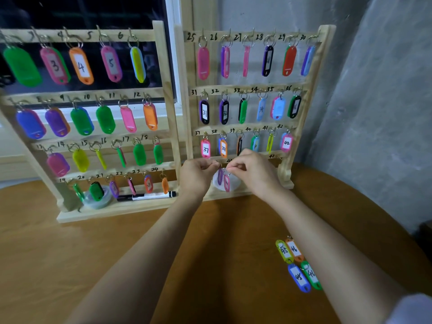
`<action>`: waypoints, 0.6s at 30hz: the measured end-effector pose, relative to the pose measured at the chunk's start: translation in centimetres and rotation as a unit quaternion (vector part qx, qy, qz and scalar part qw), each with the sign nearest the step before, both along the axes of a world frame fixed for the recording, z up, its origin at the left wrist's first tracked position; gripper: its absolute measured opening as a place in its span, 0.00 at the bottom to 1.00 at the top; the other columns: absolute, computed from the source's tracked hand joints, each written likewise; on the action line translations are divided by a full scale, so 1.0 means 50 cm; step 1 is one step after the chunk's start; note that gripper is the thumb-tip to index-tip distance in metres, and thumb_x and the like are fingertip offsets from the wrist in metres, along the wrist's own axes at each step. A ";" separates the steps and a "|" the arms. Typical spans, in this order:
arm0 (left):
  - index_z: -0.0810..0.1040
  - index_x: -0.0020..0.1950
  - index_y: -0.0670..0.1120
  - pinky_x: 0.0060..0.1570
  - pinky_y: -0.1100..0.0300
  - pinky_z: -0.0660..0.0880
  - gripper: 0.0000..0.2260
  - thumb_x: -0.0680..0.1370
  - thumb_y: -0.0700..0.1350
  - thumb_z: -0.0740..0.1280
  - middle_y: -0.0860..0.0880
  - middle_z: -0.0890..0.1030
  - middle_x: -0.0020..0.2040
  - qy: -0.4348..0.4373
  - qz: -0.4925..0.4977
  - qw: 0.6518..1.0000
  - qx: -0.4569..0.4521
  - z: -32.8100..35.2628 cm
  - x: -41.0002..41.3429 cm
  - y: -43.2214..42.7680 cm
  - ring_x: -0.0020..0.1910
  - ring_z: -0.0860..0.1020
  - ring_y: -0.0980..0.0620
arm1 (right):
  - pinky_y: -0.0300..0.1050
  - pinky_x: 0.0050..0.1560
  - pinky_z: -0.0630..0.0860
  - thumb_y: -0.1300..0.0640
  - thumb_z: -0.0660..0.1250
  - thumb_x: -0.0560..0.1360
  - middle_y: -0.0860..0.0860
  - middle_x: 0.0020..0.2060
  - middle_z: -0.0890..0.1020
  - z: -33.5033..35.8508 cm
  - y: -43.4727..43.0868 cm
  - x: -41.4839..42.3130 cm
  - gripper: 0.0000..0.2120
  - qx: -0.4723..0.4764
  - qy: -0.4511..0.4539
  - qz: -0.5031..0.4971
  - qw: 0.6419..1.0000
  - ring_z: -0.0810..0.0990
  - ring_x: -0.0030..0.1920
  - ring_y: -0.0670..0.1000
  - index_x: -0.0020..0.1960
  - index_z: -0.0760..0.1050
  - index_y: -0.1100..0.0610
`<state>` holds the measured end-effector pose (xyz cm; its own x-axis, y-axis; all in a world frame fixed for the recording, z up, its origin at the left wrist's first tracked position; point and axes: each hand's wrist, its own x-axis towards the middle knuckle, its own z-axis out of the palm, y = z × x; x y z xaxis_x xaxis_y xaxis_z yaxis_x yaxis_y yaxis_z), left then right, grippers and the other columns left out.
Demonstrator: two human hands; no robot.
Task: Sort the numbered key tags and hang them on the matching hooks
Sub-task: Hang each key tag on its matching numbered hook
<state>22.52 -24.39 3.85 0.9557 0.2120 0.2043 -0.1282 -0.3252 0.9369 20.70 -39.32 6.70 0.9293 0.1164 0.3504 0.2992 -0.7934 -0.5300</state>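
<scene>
left hand pinches purple tag, right hand pink tag, frame centre; fingers hide hook, ring may miss, tag drops to counter.

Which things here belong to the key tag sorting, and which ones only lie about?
Belong to the job: left hand, right hand, pink tag, purple tag, left wooden rack, right wooden rack, four loose tags on the table.
Lying about: black marker, tape roll.
</scene>
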 end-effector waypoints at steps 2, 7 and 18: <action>0.85 0.46 0.45 0.46 0.53 0.80 0.04 0.75 0.45 0.72 0.50 0.84 0.39 -0.002 0.004 1.000 0.016 -0.002 0.004 0.000 0.41 0.81 0.52 | 0.42 0.36 0.63 0.53 0.71 0.73 0.46 0.35 0.71 0.002 0.006 0.008 0.04 0.002 -0.005 0.000 1.000 0.72 0.39 0.45 0.41 0.83 0.49; 0.85 0.45 0.46 0.47 0.48 0.79 0.05 0.76 0.45 0.71 0.50 0.85 0.39 -0.007 0.017 0.998 0.055 0.004 0.006 -0.010 0.42 0.82 0.51 | 0.45 0.37 0.69 0.52 0.71 0.74 0.47 0.34 0.70 0.003 0.020 0.029 0.04 -0.001 -0.016 -0.015 1.000 0.72 0.39 0.47 0.43 0.84 0.49; 0.85 0.43 0.47 0.36 0.49 0.79 0.05 0.76 0.45 0.70 0.50 0.83 0.34 -0.034 0.007 0.992 0.119 -0.016 -0.002 0.009 0.34 0.80 0.50 | 0.41 0.37 0.64 0.54 0.71 0.73 0.47 0.39 0.73 -0.023 0.041 0.045 0.03 -0.021 -0.033 -0.079 0.996 0.76 0.46 0.50 0.44 0.84 0.50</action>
<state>22.44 -23.96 3.04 0.9349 0.1637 0.3149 -0.1830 -0.5380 0.8228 22.94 -37.28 5.55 0.9124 -0.0130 0.4090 0.2022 -0.8546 -0.4782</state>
